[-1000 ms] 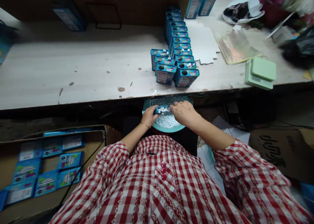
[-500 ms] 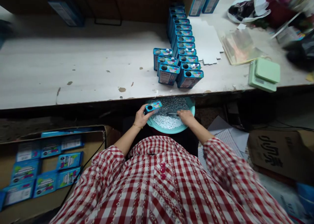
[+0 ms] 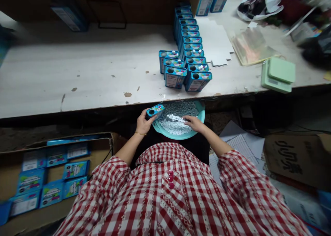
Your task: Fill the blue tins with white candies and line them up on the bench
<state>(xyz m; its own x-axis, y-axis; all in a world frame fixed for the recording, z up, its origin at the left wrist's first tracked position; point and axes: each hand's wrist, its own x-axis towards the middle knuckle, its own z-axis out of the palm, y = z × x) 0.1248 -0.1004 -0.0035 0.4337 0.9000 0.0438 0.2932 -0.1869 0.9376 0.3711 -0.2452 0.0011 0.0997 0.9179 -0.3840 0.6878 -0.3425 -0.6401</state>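
Head view: a seated worker in a red-and-white checked shirt bends over a basin of tablets below a scuffed workbench.

Left hand: the left hand, a thin gold bracelet at its wrist, is closed around a blue tin, fingers wrapped about the tin's lower end.

Right hand: the right hand lies open, fingers spread and pressing lightly into the small white tablets.

Tin: held tilted just above the basin's left rim, its round opening turned toward the left hand.

Basin: the teal basin sits at the worker's lap, just below the bench edge, and is heaped with tablets.

Bench: rows of upright blue tins stand near the edge, some with tablets showing at their tops. A green kitchen scale sits to the right, beside a white card sheet and a clear plastic sleeve.

Floor: an open cardboard box holding flat blue labels lies to the left; a brown carton stands to the right.
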